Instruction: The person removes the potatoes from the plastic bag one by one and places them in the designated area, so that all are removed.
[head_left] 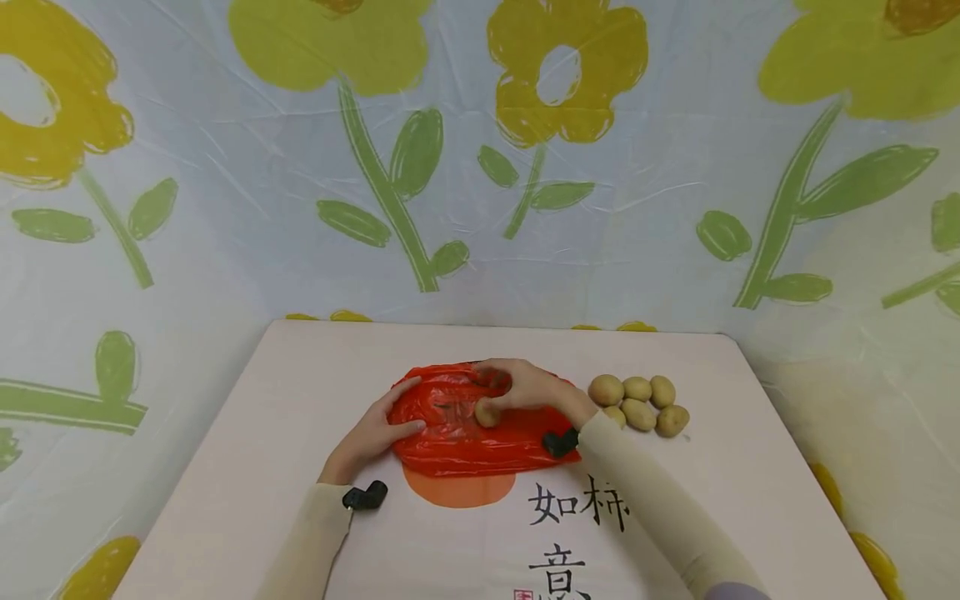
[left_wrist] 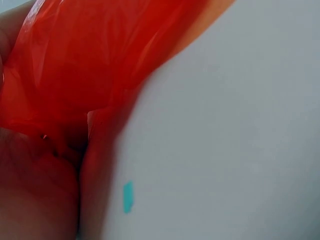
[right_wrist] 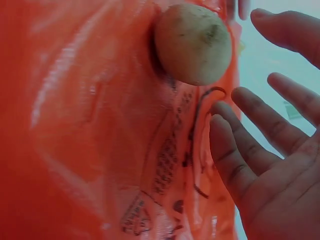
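Note:
A red plastic bag (head_left: 450, 454) with dark printing lies across the middle of the table. My left hand (head_left: 371, 429) holds its left end, thumb and fingers spread over the plastic; in the left wrist view the bag (left_wrist: 85, 65) bulges between a finger and the palm. A single potato (right_wrist: 192, 45) rests on top of the bag. Over it reaches my right hand (head_left: 525, 383), with the thumb close to the potato in the head view. In the right wrist view the right fingers (right_wrist: 270, 120) are loosely extended, apart from the potato, and hold nothing.
A group of several potatoes (head_left: 637, 414) lies on the table to the right of the bag, one partly behind the right forearm. The white tabletop (head_left: 315, 358) carries an orange circle (head_left: 457, 492) and black characters (head_left: 558, 575). A flowered cloth (head_left: 600, 250) hangs behind.

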